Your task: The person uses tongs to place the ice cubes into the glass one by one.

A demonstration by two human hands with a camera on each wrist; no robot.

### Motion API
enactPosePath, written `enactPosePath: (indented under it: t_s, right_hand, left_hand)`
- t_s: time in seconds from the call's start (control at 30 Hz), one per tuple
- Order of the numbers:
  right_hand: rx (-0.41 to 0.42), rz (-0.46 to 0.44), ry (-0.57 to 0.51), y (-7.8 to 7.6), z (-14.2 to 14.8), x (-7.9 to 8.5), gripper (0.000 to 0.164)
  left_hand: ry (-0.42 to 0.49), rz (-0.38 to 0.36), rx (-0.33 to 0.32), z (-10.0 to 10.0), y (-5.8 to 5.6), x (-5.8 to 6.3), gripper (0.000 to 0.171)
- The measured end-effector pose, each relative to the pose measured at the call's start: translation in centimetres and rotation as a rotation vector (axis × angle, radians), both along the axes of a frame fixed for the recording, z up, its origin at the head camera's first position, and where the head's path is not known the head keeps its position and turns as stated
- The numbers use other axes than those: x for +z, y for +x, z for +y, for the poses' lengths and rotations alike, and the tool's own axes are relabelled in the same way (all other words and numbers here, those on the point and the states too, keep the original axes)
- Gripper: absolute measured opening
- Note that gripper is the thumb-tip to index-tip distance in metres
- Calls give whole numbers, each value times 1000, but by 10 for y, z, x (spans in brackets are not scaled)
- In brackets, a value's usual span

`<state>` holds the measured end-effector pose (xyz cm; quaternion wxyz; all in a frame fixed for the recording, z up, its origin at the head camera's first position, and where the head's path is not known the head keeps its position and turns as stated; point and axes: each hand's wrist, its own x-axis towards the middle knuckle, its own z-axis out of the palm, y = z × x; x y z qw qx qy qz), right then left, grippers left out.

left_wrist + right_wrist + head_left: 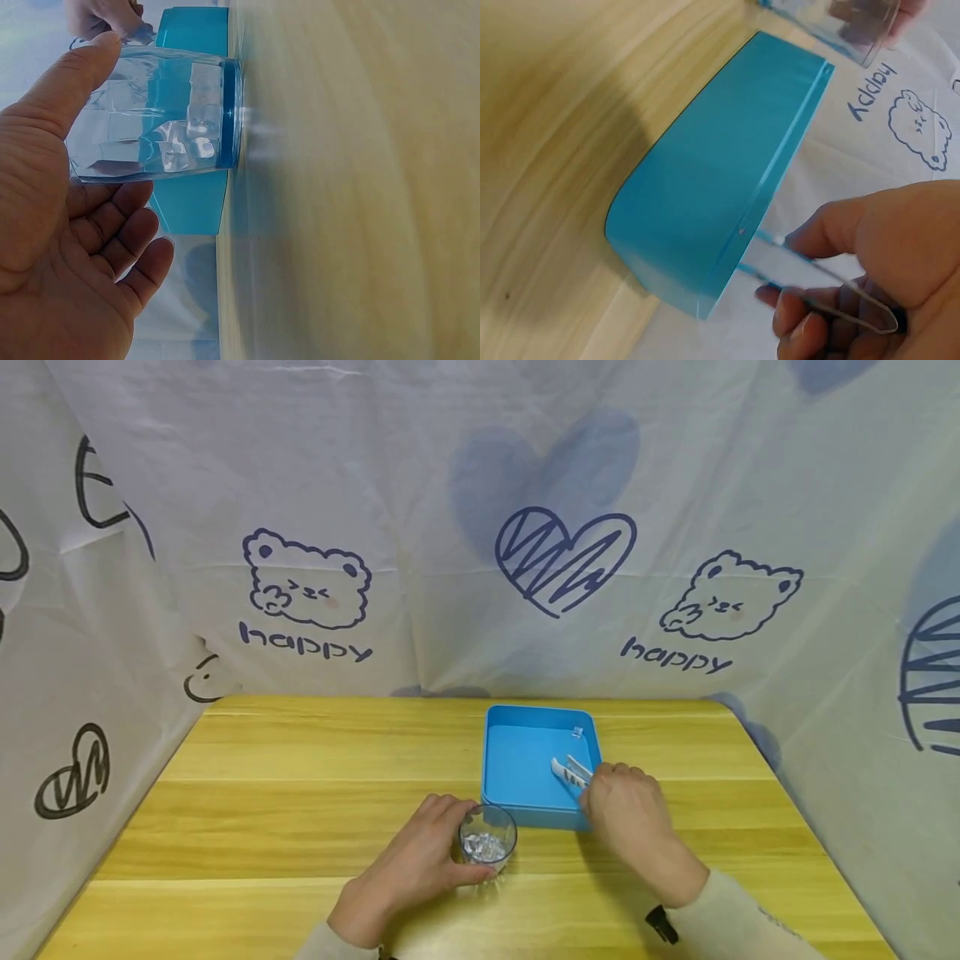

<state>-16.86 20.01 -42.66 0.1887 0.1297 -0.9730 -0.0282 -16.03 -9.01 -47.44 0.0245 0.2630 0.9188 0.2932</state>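
My left hand (412, 856) holds a clear drinking glass (489, 833) that stands on the table, thumb on the near side and fingers behind it. Several clear ice-like cubes (180, 148) lie in the bottom of the glass. With my right hand (633, 814) I grip a pair of small tongs (840, 281), thumb on one arm and fingers on the other. The tong tips are apart and reach over the right wall of a blue square tray (525, 764). One small clear cube (577, 732) lies near the tray's back right corner.
The wood-grain table (300, 793) extends to both sides of the tray and glass. Behind it hangs a pale cloth (420, 610) printed with hearts and bears, and similar cloth closes off the left and right sides.
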Motion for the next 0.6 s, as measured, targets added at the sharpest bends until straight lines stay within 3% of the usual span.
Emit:
enactPosePath:
  t_s: [0.27,0.6]
  right_hand:
    - [54,-13,-126,0,-1,2,28]
    - [76,-111,-248,0,30,6,12]
  left_hand:
    - [-8,2,2,0,0,-1,90]
    - [-7,0,1,0,0,-1,90]
